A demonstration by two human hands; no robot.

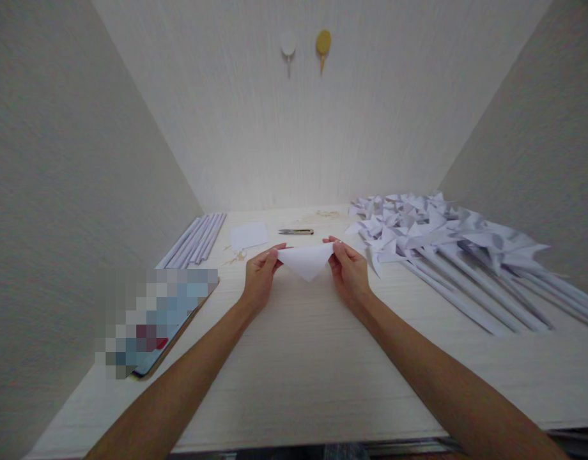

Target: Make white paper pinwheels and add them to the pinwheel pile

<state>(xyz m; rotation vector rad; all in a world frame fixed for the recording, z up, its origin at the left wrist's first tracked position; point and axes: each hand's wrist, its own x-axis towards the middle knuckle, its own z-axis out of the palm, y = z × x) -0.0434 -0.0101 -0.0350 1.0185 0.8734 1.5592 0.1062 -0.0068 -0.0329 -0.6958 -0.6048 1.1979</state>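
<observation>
Light, faintly streaked walls (294, 140) close in a pale wood-grained tabletop (279, 377) on 3 sides. Over the middle of the tabletop is a folded white paper triangle (306, 260), its long edge on the far side and its point toward the person (whether that point touches the wood, I cannot tell). The bare left hand (260, 276) pinches the triangle's left corner between thumb and fingers; the bare right hand (350, 269) grips its right corner the same way, so the paper spans the gap between the 2 hands.

Just beyond the triangle lie small snips with dark pointed blades (296, 232). To its left and a little farther off is a flat white paper sheet (248, 235), with a little cluster of yellowish bits (237, 257) near it. Farther left of the triangle is a row of rolled white paper tubes (194, 241), and, nearer the person, a flat bluish object (179, 313), mostly blurred into squares. Right of the triangle spreads a heap of white paper pinwheels (418, 220), their white sticks (466, 291) slanting toward the person. High above the triangle, 2 oval hooks, 1 white (288, 46) and 1 gold (323, 43), are on the back wall.
</observation>
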